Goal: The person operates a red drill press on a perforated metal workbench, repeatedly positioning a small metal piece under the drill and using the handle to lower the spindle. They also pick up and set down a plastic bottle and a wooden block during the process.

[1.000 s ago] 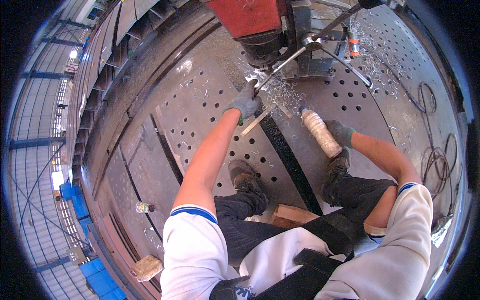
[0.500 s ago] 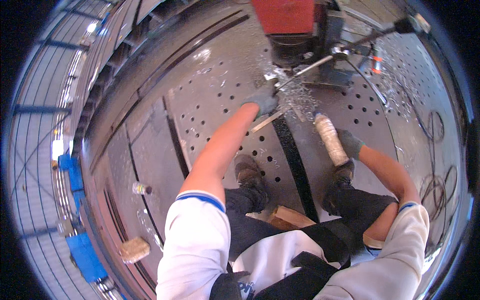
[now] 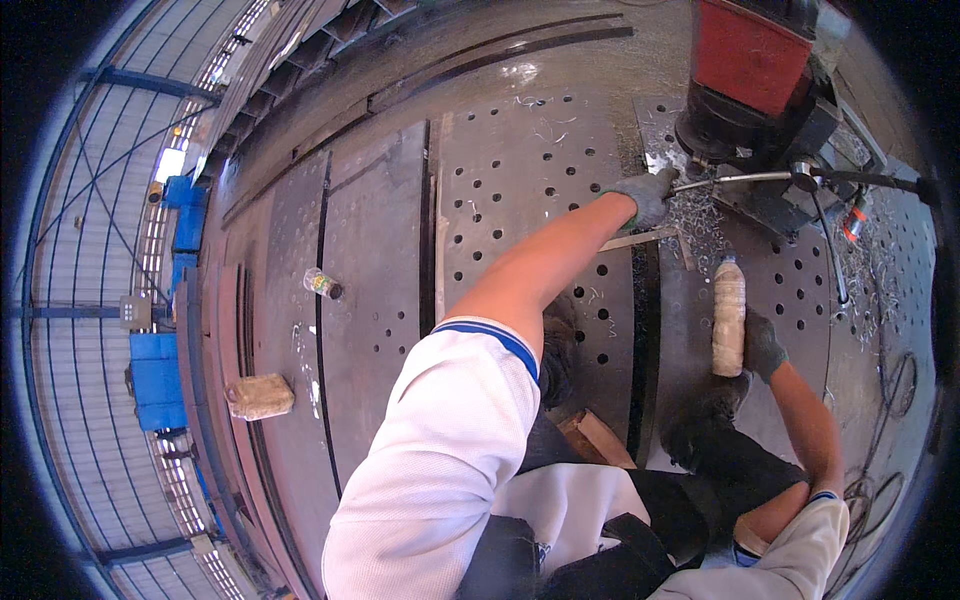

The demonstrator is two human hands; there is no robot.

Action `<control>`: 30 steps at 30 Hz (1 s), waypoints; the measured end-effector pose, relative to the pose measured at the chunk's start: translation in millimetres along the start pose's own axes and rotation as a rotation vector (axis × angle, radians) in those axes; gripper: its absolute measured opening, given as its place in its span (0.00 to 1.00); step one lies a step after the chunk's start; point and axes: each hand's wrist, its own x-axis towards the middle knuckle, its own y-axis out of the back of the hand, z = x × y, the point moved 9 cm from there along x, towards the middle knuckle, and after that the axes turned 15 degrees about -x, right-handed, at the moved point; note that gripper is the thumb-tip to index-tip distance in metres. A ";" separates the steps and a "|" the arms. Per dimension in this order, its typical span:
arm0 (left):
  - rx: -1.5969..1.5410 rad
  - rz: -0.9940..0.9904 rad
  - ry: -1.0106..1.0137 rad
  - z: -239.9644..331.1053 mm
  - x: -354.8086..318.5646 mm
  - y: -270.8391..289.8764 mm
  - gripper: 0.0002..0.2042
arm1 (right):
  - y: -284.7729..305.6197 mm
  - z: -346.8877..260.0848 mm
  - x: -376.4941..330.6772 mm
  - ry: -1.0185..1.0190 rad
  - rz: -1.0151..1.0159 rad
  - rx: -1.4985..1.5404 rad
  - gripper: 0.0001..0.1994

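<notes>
My left hand (image 3: 645,198), in a grey glove, is closed round the near end of a metal lever (image 3: 745,180). That lever reaches to the hub of a red and black drilling machine (image 3: 750,60) at the far right. Lower down, my gloved right hand (image 3: 765,343) holds a plastic bottle (image 3: 730,318) with pale, cloudy contents from its right side. The bottle's neck points away from me, and some of my fingers are hidden behind it. Curled metal shavings (image 3: 700,218) lie below the machine, on the steel plate with holes (image 3: 540,180).
A thin flat bar (image 3: 640,239) lies near my left hand. To the left are a small bottle (image 3: 322,283) and a pale block-shaped container (image 3: 260,396). A wooden block (image 3: 597,438) is between my legs. Cables (image 3: 880,490) coil at the right. A second lever (image 3: 832,250) hangs off the hub.
The whole view has turned, so the machine, bottle and plates appear further right. My left hand stays on the lever and my right hand keeps hold of the bottle.
</notes>
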 end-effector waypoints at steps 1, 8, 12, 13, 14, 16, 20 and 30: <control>-0.008 0.029 -0.006 -19.5 -6.9 4.8 0.35 | -9.3 -29.1 1.3 0.175 0.057 -0.546 0.22; -0.009 -0.027 0.018 10.8 5.9 -3.6 0.33 | 15.9 -9.0 -5.2 0.343 0.096 -0.601 0.28; 0.021 0.005 0.010 -9.3 15.4 -9.2 0.36 | 12.5 17.8 13.6 0.042 0.275 -0.868 0.26; 0.046 0.012 -0.002 5.4 23.7 -1.8 0.36 | 13.8 49.6 31.0 -0.217 0.442 -1.002 0.24; 0.047 0.012 0.042 -16.3 16.3 -3.5 0.37 | 10.6 43.7 29.9 -0.043 0.333 -0.793 0.22; 0.024 -0.017 0.037 -9.3 17.2 -8.7 0.37 | 33.2 31.1 3.4 0.186 0.107 -0.317 0.17; 0.040 -0.007 0.054 -6.0 11.5 -5.9 0.37 | 17.1 7.4 -6.4 0.222 0.090 -0.528 0.16; 0.028 0.019 -0.017 -2.7 9.5 -5.5 0.35 | 9.4 43.0 7.1 -0.133 -0.012 0.248 0.18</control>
